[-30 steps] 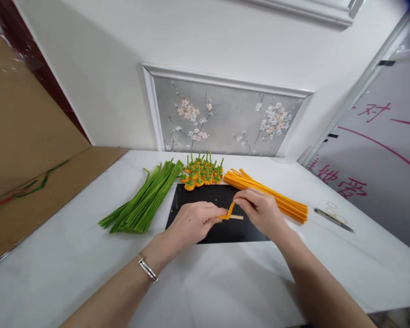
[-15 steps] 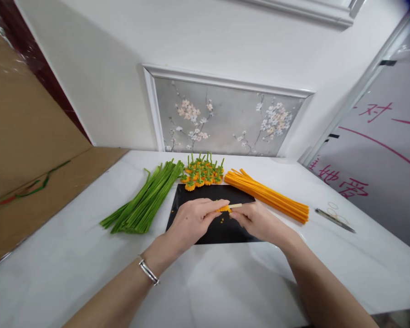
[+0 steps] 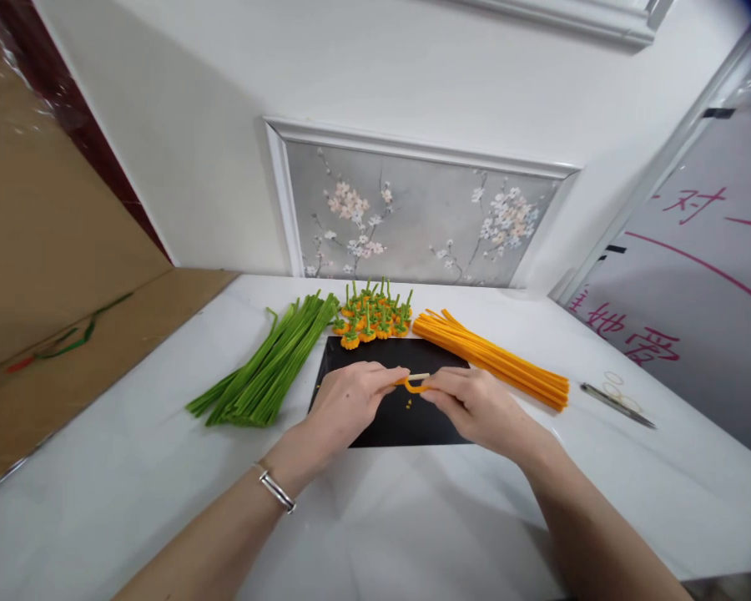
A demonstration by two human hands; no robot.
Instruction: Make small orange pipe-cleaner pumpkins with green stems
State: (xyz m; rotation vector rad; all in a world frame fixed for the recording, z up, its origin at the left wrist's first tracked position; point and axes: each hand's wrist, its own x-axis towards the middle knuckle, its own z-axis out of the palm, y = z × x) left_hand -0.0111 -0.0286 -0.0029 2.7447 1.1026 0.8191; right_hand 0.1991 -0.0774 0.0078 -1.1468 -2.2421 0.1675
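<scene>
Above a black mat [image 3: 388, 426], my left hand [image 3: 356, 396] pinches a pale thin stick [image 3: 419, 377] and one end of an orange fuzzy stem [image 3: 415, 389]. My right hand [image 3: 476, 405] has its fingers closed on the other part of that stem, which curves below the stick. Behind the mat stand several small orange pieces with green stalks [image 3: 375, 313]. A bundle of green fuzzy stems [image 3: 269, 363] lies to the left, and a bundle of orange fuzzy stems [image 3: 494, 355] to the right.
Scissors or snips [image 3: 619, 405] lie at the right beside thin looped bands [image 3: 613, 384]. Cardboard [image 3: 163, 334] covers the left side of the white table [image 3: 381, 517]. A wall with a framed floral panel [image 3: 413, 209] rises behind, and a whiteboard [image 3: 694, 267] stands at the right.
A longer curved piece of the orange stem now shows between my hands. My right hand's fingers have shifted off the pale stick onto the stem. The view has moved slightly.
</scene>
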